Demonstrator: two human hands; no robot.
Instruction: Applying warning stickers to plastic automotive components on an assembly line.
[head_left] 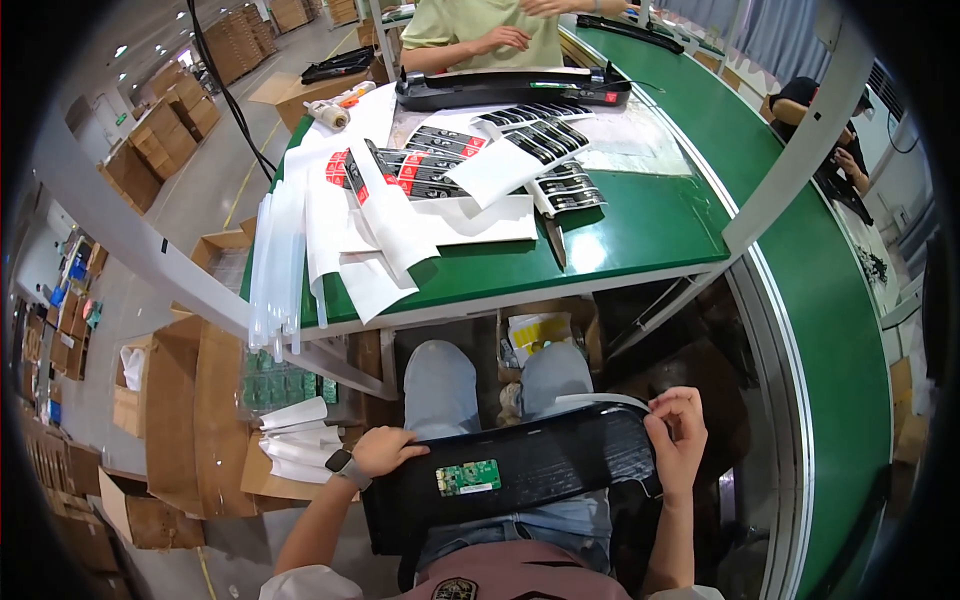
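Panel (560, 462), long and black, its right end glossy and streaked, lies across your denim-covered thighs. Your left hand (383, 453) has a closed grip on its upper left edge, thumb over the top. Your right hand (680, 428) makes a narrow pinch on a slim, curved white strip (600, 398) at the upper right corner. Rectangular green circuit board (468, 478) sits on the panel. Beyond: glossy green table (650, 235), curling white sheets (400, 225).
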